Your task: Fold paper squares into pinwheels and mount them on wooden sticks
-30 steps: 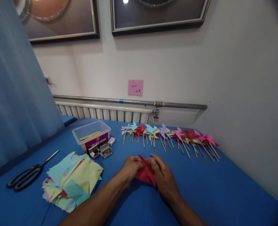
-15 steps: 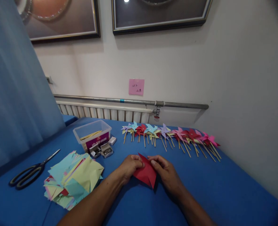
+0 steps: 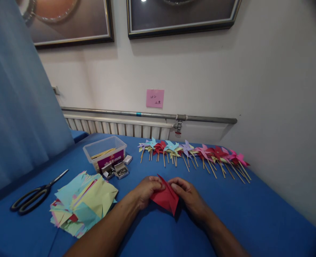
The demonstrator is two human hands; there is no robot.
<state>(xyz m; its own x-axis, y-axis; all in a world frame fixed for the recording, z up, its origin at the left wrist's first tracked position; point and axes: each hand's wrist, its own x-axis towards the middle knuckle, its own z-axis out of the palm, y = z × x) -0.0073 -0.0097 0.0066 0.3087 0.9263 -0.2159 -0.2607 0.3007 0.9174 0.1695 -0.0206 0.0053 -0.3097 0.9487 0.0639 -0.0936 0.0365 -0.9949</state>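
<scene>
A folded red paper [image 3: 165,198] lies on the blue table [image 3: 240,214] in front of me. My left hand [image 3: 146,190] pinches its left edge, and my right hand [image 3: 187,195] pinches its upper right edge; fingertips of both meet near the paper's top point. A stack of coloured paper squares [image 3: 83,201] sits to the left of my left forearm.
A row of finished paper pinwheels on sticks [image 3: 194,153] lies along the far side. A clear plastic box with sticks [image 3: 104,152] and small open boxes of pins [image 3: 118,171] stand beyond the paper stack. Black scissors [image 3: 33,196] lie at the left. A radiator and pipe [image 3: 147,116] run along the wall.
My right hand has slid off the red paper toward its upper right edge, uncovering more of the sheet. The left hand stays at the left edge.
</scene>
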